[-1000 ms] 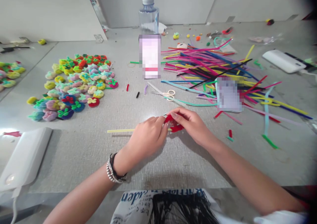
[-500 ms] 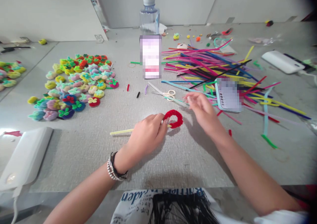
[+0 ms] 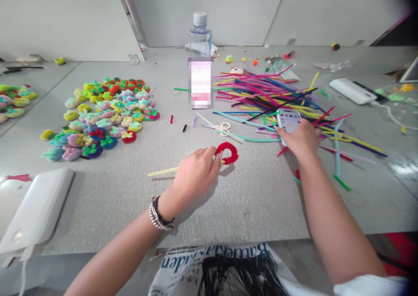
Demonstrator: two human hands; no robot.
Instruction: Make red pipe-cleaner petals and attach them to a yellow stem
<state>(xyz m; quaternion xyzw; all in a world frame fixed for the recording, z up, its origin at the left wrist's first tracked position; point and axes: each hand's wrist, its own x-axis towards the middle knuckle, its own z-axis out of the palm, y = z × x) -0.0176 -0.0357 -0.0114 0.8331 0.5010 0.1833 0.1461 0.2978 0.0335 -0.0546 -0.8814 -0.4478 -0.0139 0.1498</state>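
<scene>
My left hand [image 3: 197,171] is closed in a pinch on a red fuzzy pipe-cleaner ring [image 3: 232,153]. A pale yellow stem [image 3: 163,172] passes under that hand and sticks out on its left; the middle of it is hidden. On the right, my right hand [image 3: 302,139] is around the lower end of a light-cased phone [image 3: 289,120], thumb at the lower left corner and fingers along the right side. The phone lies on loose pipe cleaners [image 3: 261,86]. White-handled scissors [image 3: 224,128] rest between the two hands, touching neither.
Several small fuzzy colourful pieces [image 3: 107,113] are piled at left. A second phone [image 3: 200,84] leans upright before a water bottle [image 3: 200,36]. White power banks stand at the front left [image 3: 39,204] and back right [image 3: 352,91]. Short pipe-cleaner scraps lie mid-table.
My right hand has moved right, from beside the scissors onto the phone. My left hand still holds the red ring. The whole view has shifted slightly.
</scene>
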